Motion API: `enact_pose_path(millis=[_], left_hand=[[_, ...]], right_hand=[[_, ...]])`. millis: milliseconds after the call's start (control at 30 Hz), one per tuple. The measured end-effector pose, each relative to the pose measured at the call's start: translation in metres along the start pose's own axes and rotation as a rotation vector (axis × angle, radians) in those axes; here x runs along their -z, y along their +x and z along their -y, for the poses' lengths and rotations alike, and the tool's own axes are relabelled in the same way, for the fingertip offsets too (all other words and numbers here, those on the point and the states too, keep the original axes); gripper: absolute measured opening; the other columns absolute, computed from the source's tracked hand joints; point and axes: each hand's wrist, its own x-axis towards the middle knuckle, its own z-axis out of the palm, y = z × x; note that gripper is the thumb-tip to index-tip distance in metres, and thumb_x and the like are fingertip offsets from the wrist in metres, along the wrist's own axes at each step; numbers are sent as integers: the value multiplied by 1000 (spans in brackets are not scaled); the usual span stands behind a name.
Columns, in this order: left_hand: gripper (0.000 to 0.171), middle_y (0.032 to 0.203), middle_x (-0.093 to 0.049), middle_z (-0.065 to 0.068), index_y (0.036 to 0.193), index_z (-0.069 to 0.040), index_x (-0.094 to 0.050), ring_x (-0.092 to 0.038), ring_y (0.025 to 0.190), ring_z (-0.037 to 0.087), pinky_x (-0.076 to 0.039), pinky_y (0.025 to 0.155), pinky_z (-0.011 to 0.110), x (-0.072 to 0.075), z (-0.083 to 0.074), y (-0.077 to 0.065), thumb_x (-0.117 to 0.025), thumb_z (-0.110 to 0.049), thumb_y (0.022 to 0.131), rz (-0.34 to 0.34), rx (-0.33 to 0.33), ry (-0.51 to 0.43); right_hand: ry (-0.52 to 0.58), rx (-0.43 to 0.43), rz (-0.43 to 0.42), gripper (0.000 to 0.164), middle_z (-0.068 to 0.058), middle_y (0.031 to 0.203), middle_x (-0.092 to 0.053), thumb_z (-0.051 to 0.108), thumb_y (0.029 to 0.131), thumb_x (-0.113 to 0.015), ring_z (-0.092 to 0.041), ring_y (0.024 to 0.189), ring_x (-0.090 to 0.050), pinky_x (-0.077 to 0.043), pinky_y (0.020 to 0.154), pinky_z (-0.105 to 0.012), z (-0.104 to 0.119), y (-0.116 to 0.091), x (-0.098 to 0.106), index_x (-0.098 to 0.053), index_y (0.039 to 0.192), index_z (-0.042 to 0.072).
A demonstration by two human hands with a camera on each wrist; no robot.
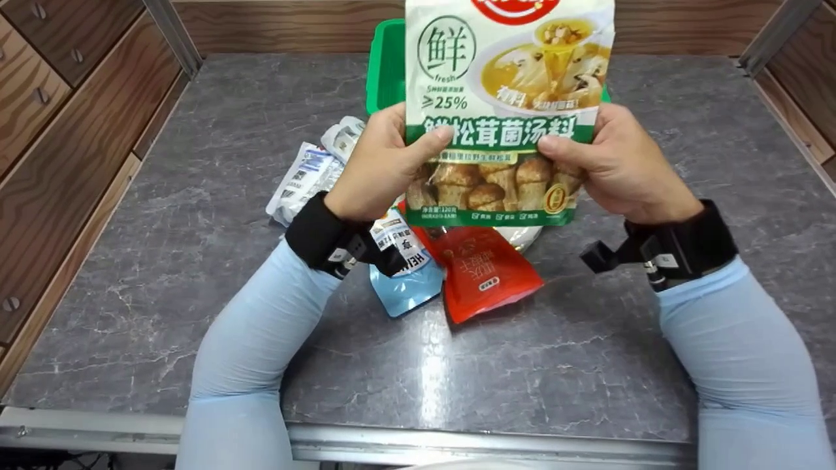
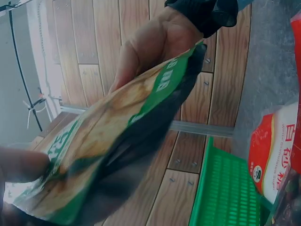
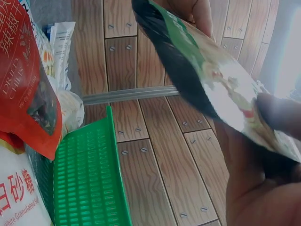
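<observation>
Plainly, in the head view, the person holds a green-and-white soup mix pouch upright above the grey marble desk, printed face toward the camera, a way of holding that seems meant for reading the label. The left hand pinches the pouch's left edge with the thumb across the front and the fingers behind; the right hand does the same on the right edge, so each grip is pressed onto the pouch and none is spread. Below the pouch, on the desk, lie a red sachet, a pale blue sachet and some white packets, all close together and partly hidden by the left wrist. A green basket stands just behind the pouch, most of it hidden. From the left wrist camera, the pouch appears tilted and blurred, its dark back side toward the lens, with the right hand gripping its far edge; the basket sits low at the right with a white sugar bag in it. From the right wrist camera, the pouch slants across the frame above the basket, which holds a red dried-chilli bag and the sugar bag; wooden panelling fills the background.
</observation>
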Motion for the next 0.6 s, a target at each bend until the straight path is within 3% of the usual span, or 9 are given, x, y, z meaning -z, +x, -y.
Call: enact_pose_path(millis=[100,333,600], left_hand=[[26,108,-62,19,115,5,-51,-62,97,28,-49,86,40,-2,-6,-4,-52,1,90,44,-30,-1],[30,110,-62,17,117,5,-51,-61,100,28,-49,86,40,-6,-7,-1,-54,3,88,58,-49,45],[30,111,-62,16,116,8,-53,-61,101,21,-49,87,34,-11,-3,1,-56,3,87,187,-121,252]], right_hand=[[-101,-34,41,33,-29,110,-56,-8,88,-50,-31,93,-62,-53,76,-39,3,-2,-1,-45,120,-14],[-208,-118,148,36,-32,119,-50,-12,87,-49,-41,105,-54,-47,86,-47,12,-3,1,-45,123,-10],[-152,-35,208,38,-30,121,-48,-12,90,-41,-35,107,-53,-46,90,-42,21,-7,14,-37,127,-11]])
